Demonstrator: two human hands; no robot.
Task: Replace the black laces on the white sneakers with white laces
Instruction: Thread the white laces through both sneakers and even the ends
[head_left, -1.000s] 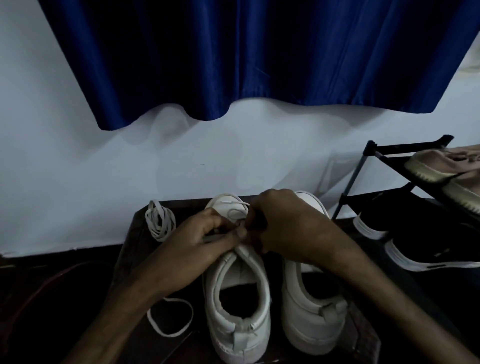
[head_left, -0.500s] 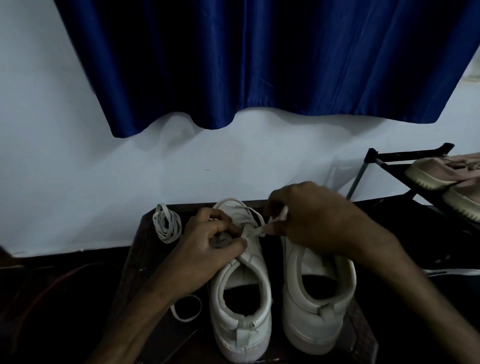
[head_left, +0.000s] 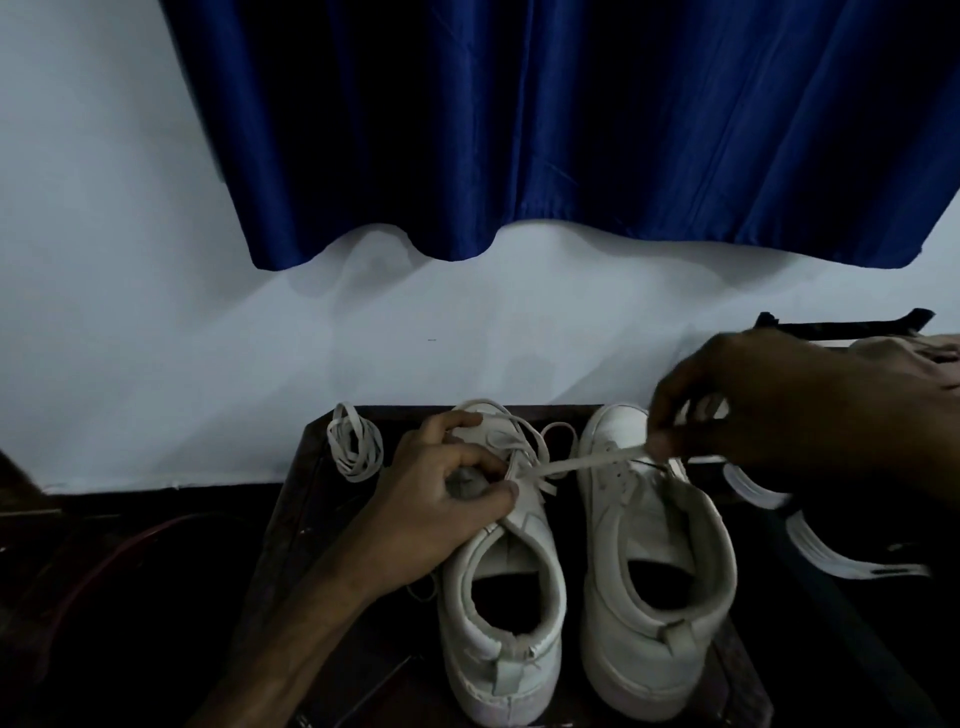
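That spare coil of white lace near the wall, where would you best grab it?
Probably pinch the coiled white lace across its bunched strands at the near end, coming from above and its left. It lies flat on the dark table, and the left hand and left sneaker crowd its right side.

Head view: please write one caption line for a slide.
Left hand grips a white sneaker; right hand pinches its white lace, stretched taut.
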